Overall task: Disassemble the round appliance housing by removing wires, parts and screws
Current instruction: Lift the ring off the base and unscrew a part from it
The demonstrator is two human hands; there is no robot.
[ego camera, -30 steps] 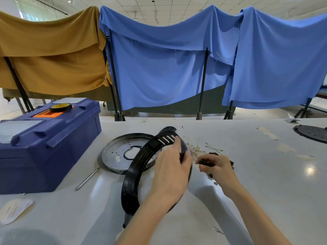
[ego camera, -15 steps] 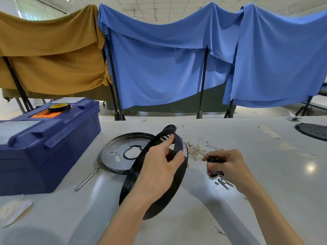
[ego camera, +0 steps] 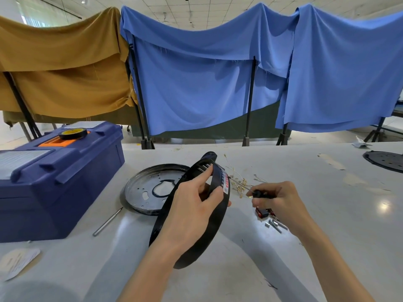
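Left hand [ego camera: 194, 205] grips housing [ego camera: 210, 236]; pan [ego camera: 139, 188] holds perhaps a gasket [ego camera: 153, 190]; toolbox [ego camera: 54, 182] shut.

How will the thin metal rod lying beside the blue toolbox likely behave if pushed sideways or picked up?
The metal rod looks round and lies on a smooth, glossy table, so a sideways push would probably roll it. It lies dead straight, so likely stiff. Being so slim, it is probably light and fiddly to pinch.
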